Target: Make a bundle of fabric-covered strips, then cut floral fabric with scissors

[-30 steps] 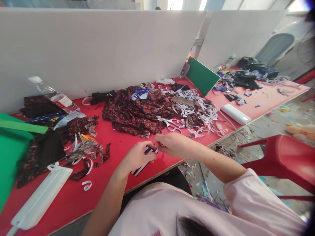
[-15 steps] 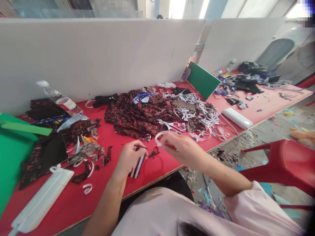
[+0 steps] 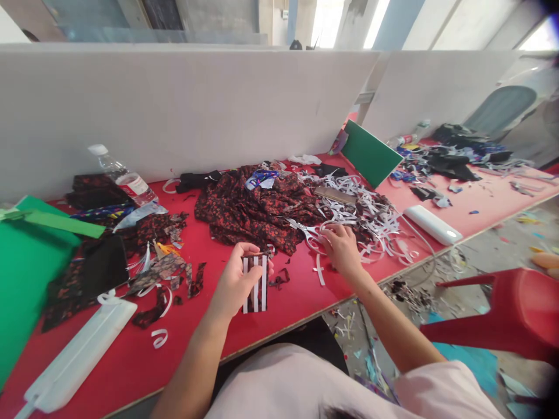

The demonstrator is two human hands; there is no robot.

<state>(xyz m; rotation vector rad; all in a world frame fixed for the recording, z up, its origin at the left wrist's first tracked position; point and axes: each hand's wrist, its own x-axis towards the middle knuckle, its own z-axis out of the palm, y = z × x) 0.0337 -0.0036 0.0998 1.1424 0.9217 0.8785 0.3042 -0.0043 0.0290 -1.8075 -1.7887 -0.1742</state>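
Left hand (image 3: pixel 236 282), centre of the frame: fingers and thumb closed on a small striped piece (image 3: pixel 256 299), dark with white bands, held upright above the red table (image 3: pixel 187 349). Right hand (image 3: pixel 343 253), right of centre: fingers bent at the handles of the scissors (image 3: pixel 309 233); whether they grip anything cannot be told. A short white strip (image 3: pixel 320 270) lies just below its fingertips. Dark scraps (image 3: pixel 279 280) lie between the hands. Beyond, at mid-frame, is a heap of dark floral cloth (image 3: pixel 244 203), bordered on its right by a tangle of white strips (image 3: pixel 371 218) bearing a brown bar (image 3: pixel 335 195). Upper right: a tilted green board (image 3: pixel 371 152). Left: a clear bottle (image 3: pixel 126 179), leaning. Lower left: a long white case (image 3: pixel 81 358). Right edge: a red stool (image 3: pixel 515 314).
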